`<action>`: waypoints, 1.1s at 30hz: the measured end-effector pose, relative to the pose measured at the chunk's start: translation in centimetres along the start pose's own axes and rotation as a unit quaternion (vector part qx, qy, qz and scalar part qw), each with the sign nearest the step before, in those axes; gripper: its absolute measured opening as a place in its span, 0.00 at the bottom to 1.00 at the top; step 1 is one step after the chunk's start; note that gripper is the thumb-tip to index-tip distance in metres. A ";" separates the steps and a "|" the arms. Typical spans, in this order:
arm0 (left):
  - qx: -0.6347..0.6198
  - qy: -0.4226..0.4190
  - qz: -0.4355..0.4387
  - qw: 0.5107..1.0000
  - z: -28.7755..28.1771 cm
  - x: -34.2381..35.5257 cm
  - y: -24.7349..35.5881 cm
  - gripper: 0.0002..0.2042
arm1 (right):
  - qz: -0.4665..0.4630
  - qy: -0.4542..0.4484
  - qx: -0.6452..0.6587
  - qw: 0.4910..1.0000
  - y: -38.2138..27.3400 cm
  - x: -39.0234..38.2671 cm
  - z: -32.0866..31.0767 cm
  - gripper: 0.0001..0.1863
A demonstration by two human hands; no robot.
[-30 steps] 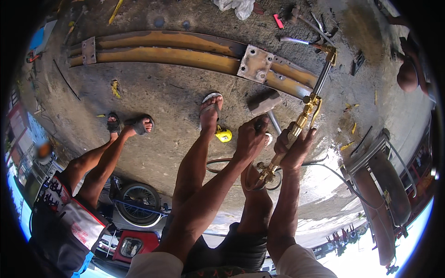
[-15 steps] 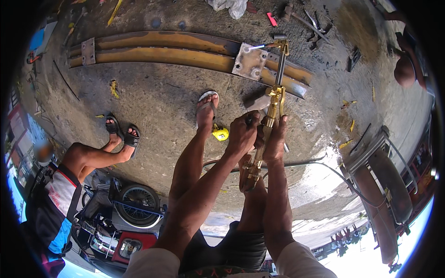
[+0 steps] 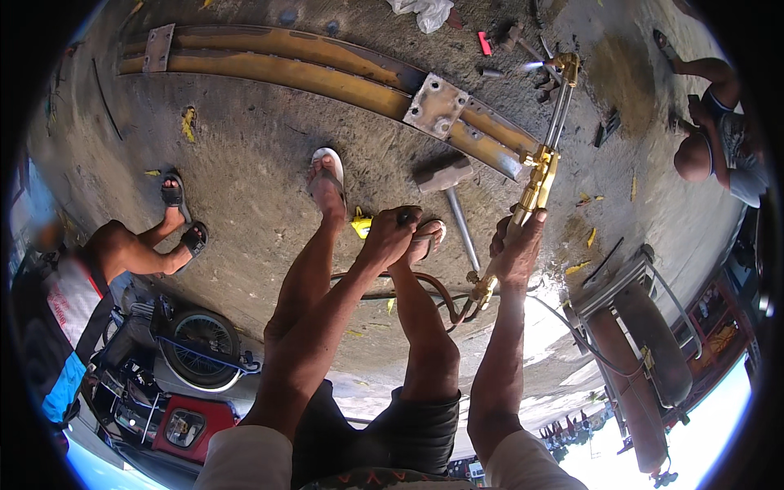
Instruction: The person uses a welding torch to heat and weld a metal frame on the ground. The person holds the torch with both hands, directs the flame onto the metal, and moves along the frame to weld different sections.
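My right hand [image 3: 516,253] is wrapped round the handle of a brass cutting torch [image 3: 539,167]. The torch points away from me, and a small pale flame [image 3: 532,65] burns at its bent tip, pointing left. Hoses [image 3: 445,298] run from its near end. My left hand [image 3: 390,237] is closed in a fist apart from the torch; a dark end of something shows at its top, too little to name. Beyond my hands lies a long, rusty steel beam [image 3: 278,61] with a holed square plate [image 3: 437,104] on it. A sledgehammer [image 3: 445,175] rests on the concrete before the beam.
By my foot sits a yellow tape measure [image 3: 361,224]. A hammer [image 3: 512,37] and a red object [image 3: 485,44] lie at the far right. Gas cylinders [image 3: 625,367] lean on a cart at right. People stand or crouch on both sides; a motorcycle wheel [image 3: 201,349] is at left.
My right hand has swung the torch to the right, taking its flame off the plate on the beam. My left hand has come away from the torch, toward the left.
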State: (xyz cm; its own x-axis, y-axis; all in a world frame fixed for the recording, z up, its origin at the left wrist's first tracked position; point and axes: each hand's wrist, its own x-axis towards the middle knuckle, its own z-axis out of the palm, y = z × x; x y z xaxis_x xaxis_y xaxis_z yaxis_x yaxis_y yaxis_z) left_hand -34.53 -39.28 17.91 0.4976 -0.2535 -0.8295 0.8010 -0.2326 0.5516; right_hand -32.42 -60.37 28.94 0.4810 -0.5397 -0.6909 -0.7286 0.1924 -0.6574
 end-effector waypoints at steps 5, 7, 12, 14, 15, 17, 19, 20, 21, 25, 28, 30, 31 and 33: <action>-0.034 0.023 0.037 0.998 -4.6 0.6 -2.4 0.09 | -0.070 -0.006 -0.166 0.984 -1.7 -0.7 0.2 0.41; -0.021 0.044 0.059 0.997 -5.8 1.1 -2.6 0.13 | -0.060 -0.034 -0.178 0.982 -1.8 -0.8 1.3 0.41; 0.147 0.062 0.115 0.980 -7.2 -0.3 0.9 0.11 | 0.023 -0.044 -0.213 0.976 -1.3 0.9 5.9 0.40; 0.227 0.049 0.170 0.958 -7.9 -0.3 1.1 0.09 | 0.089 -0.051 -0.179 0.978 -0.8 2.7 6.7 0.38; 0.269 0.046 0.194 0.942 -8.4 -0.2 1.1 0.09 | 0.123 -0.058 -0.161 0.977 -0.7 3.4 7.5 0.38; 0.303 0.089 0.221 0.923 -8.6 -0.4 1.1 0.08 | 0.148 -0.053 -0.160 0.975 -1.7 3.4 9.3 0.38; 0.313 0.071 0.228 0.919 -8.9 0.1 0.8 0.06 | 0.170 -0.045 -0.147 0.973 -1.1 4.0 9.0 0.36; 0.312 0.074 0.229 0.919 -9.1 0.2 0.9 0.06 | 0.188 -0.036 -0.124 0.974 -1.2 3.9 9.1 0.36; 0.345 0.052 0.182 0.919 -9.2 0.4 1.1 0.06 | 0.183 -0.029 -0.119 0.976 -1.5 3.1 9.1 0.36; 0.388 0.071 0.206 0.896 -10.1 0.1 1.0 0.06 | 0.147 -0.009 -0.109 0.983 -2.8 -0.9 7.8 0.38; 0.423 -0.013 0.166 0.891 -11.1 0.0 0.9 0.05 | 0.072 -0.008 -0.128 0.989 -2.6 -3.8 5.2 0.41; 0.440 -0.010 0.172 0.881 -11.5 0.4 1.0 0.06 | 0.019 -0.009 -0.179 0.984 -2.5 -6.3 4.3 0.34; 0.447 -0.012 0.176 0.877 -11.8 0.5 1.3 0.06 | 0.020 -0.011 -0.157 0.987 -2.3 -7.4 4.2 0.30; 0.451 -0.014 0.183 0.873 -12.3 0.6 1.5 0.06 | 0.028 0.001 -0.129 0.991 -2.5 -9.9 4.9 0.24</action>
State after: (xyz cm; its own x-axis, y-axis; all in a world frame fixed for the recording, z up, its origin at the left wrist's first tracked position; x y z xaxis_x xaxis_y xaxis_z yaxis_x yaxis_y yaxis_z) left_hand -28.93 -28.25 17.17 0.6467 -0.4867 -0.5873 -0.0056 -0.7730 0.6344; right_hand -32.99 -51.54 35.94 0.4353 -0.5356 -0.7236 -0.8550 0.0057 -0.5186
